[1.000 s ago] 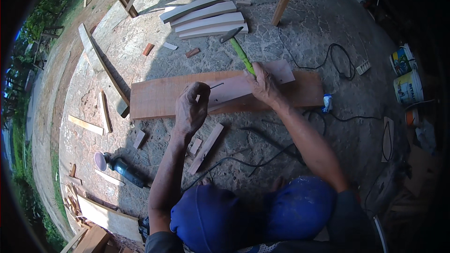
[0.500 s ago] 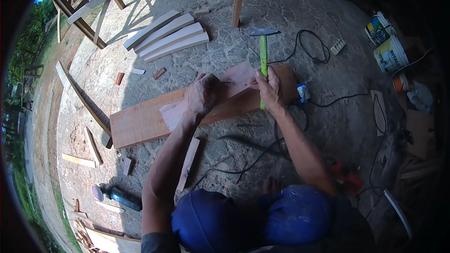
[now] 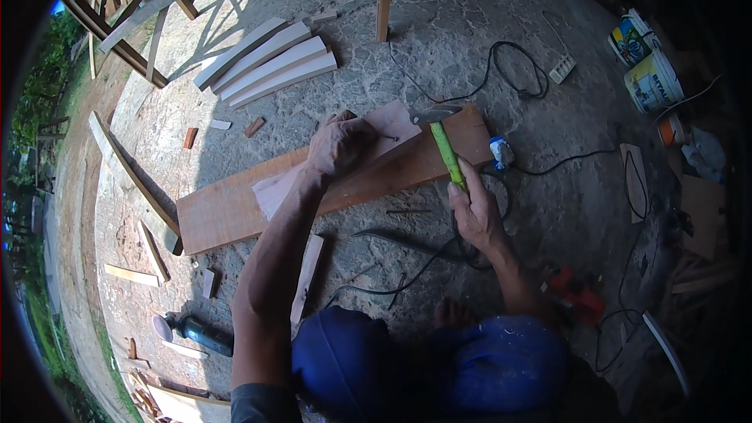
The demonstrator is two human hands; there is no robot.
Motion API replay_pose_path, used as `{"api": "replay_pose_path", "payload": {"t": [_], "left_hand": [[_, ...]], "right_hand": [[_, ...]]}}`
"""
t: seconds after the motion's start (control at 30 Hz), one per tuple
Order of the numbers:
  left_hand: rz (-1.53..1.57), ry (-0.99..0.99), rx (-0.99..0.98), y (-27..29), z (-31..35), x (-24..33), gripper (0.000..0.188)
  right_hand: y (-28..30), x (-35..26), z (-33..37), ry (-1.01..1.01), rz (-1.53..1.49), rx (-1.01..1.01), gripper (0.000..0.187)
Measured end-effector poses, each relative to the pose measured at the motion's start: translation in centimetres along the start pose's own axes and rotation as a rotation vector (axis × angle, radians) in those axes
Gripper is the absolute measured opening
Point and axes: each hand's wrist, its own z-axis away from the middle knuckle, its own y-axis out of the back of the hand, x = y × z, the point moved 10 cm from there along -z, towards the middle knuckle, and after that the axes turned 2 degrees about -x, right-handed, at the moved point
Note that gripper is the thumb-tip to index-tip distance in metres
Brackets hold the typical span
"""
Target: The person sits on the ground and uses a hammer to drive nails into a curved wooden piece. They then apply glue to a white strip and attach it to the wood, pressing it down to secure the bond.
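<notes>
A long brown wooden plank (image 3: 215, 207) lies slantwise on the concrete. On top of it sits a shorter pale wood piece (image 3: 384, 120). My left hand (image 3: 338, 145) rests closed over the pale piece, and a thin dark nail (image 3: 392, 138) juts out beside its fingers toward the right. The fingertips are hidden under the hand. My right hand (image 3: 478, 211) is wrapped round the lime-green handle of a hammer (image 3: 446, 145). The hammer's dark metal head is over the right part of the plank, close to the pale piece's far end.
Several pale curved boards (image 3: 270, 63) lie beyond the plank, near a wooden frame (image 3: 382, 0). An angle grinder (image 3: 196, 333) is at the lower left. A black cable (image 3: 392, 290) snakes near my feet. Paint buckets (image 3: 650, 82) and a power strip (image 3: 562, 69) are at the right.
My right hand has moved down and right, nearer to me, and the hammer has tilted and its head dropped toward the plank. The left hand stays on the pale piece.
</notes>
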Motion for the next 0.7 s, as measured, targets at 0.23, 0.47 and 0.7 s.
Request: {"api": "replay_pose_path", "payload": {"t": [0.23,0.47,0.7], "left_hand": [[-0.067,-0.082,0.079,0.5,0.6,1.2,0.011],[-0.142,-0.093,0.047,0.1,0.5,1.0,0.01],[-0.117,-0.067,0.036,-0.3,0.9,1.1,0.012]], "right_hand": [[-2.0,-1.6,-0.2,0.068,0.186,-0.138,0.06],[-0.5,-6.0,0.1,0.315,0.329,0.026,0.066],[-3.1,-3.4,-0.8,0.002,0.309,-0.229,0.061]]}}
